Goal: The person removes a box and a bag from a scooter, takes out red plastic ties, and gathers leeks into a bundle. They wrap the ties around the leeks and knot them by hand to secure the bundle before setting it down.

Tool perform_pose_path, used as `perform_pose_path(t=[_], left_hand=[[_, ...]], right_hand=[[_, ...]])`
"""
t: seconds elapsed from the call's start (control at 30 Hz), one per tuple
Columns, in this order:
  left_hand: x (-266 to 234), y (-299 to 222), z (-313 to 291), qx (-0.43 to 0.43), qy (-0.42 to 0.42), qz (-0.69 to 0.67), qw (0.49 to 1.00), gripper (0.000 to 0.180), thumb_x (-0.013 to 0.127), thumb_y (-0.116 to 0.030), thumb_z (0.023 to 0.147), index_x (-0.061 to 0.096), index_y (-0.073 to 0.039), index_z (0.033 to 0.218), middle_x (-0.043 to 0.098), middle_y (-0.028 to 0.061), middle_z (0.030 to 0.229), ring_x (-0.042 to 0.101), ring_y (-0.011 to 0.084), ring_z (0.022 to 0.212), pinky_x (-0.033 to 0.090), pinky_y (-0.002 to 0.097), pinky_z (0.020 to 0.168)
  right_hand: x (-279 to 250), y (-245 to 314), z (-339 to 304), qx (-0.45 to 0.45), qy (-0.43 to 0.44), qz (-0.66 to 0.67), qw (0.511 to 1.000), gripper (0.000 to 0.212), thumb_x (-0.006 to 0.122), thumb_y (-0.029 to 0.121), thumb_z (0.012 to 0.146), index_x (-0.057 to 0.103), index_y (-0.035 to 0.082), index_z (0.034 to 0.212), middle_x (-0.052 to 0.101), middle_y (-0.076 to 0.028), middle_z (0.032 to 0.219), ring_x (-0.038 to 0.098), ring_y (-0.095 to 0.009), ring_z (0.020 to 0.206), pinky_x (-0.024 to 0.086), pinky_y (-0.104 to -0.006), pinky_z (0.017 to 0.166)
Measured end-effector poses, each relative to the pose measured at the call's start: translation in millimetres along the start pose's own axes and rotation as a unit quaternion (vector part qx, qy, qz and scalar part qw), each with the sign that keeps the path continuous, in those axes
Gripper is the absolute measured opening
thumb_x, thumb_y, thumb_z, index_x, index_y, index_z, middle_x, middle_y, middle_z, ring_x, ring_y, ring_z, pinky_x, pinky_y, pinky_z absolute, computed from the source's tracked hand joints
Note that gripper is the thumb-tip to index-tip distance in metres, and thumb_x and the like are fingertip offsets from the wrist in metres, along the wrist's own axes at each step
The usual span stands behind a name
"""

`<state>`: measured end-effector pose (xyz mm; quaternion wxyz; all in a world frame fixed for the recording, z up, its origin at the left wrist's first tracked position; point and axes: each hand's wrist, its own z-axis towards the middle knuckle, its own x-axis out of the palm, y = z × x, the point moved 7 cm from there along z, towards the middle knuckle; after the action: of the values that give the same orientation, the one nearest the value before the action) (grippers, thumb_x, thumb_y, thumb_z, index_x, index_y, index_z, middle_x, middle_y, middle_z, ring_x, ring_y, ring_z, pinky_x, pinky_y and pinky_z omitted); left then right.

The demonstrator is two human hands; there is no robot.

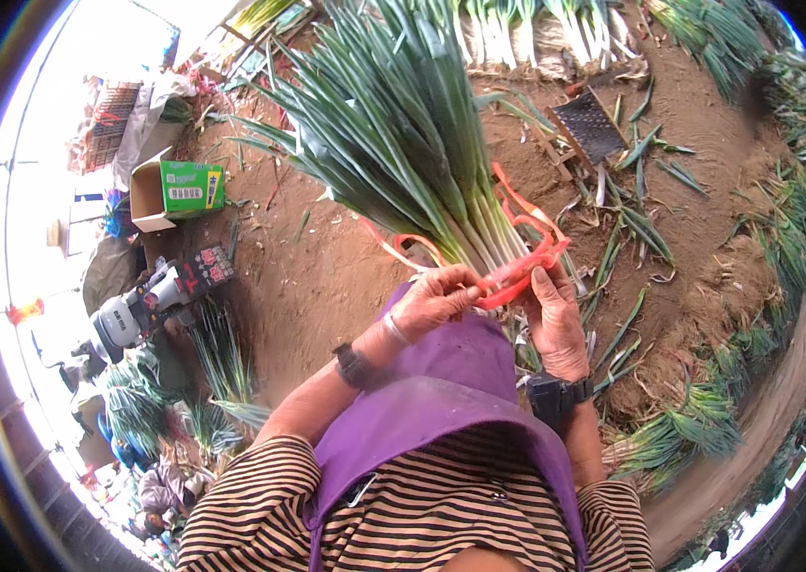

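A large bunch of green onions [413, 124] lies across my lap, its leaves fanning away from me and its pale stalks close to my hands. Round the stalks runs a red-orange plastic strap [532, 267] with loose loops on both sides. My left hand [441, 300] pinches the strap at the near side of the stalks. My right hand [556, 310] grips the strap on the right, thumb pressed against it. The root ends are mostly hidden behind the hands and the purple apron [432, 381].
A green cardboard box [195, 188] and a grey-black power tool [150, 305] are at the left. Cut leaves litter the dirt floor [289, 276] around a dark perforated metal piece [589, 126]. More green onions lie in a row at the far side [537, 33] and along the right [699, 419].
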<state>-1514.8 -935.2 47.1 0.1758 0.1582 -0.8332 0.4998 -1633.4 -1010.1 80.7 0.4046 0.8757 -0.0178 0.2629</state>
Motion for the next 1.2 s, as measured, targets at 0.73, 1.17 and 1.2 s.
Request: perform_pose_path(t=[0.73,1.17,1.2], left_hand=[[-105.0,-68.5,-162.0,0.187,-0.431,0.077,0.879,0.010,0.050,-0.014,0.086,0.056,-0.006,0.088,0.047,-0.0050,0.062,0.037,0.0005,0.049,0.028,0.0151,0.039],[106.6,-36.6,-96.7,0.185,0.050,0.356,0.915,0.019,0.055,-0.005,0.079,0.059,-0.002,0.097,0.062,0.0109,0.090,0.059,0.0184,0.083,0.045,0.0297,0.074],[115.1,-31.8,-96.6,0.201,0.080,0.366,0.905,0.020,0.056,-0.005,0.078,0.059,-0.003,0.098,0.061,0.0109,0.088,0.059,0.0195,0.083,0.045,0.0307,0.074]], right_hand=[[-372.7,54.4,-253.0,-0.216,-0.367,0.205,0.881,0.026,0.046,0.031,0.089,0.043,0.014,0.070,0.030,0.007,0.050,0.029,-0.005,0.041,0.033,-0.0215,0.040],[-62.4,-45.2,-102.0,0.161,0.129,0.144,0.968,0.036,0.044,0.040,0.088,0.050,0.012,0.109,0.040,0.005,0.056,0.037,-0.006,0.047,0.036,-0.0213,0.045],[-50.4,-42.7,-102.2,0.163,0.159,0.196,0.954,0.042,0.038,0.045,0.088,0.048,0.011,0.111,0.043,0.004,0.056,0.038,-0.007,0.046,0.037,-0.0224,0.045]])
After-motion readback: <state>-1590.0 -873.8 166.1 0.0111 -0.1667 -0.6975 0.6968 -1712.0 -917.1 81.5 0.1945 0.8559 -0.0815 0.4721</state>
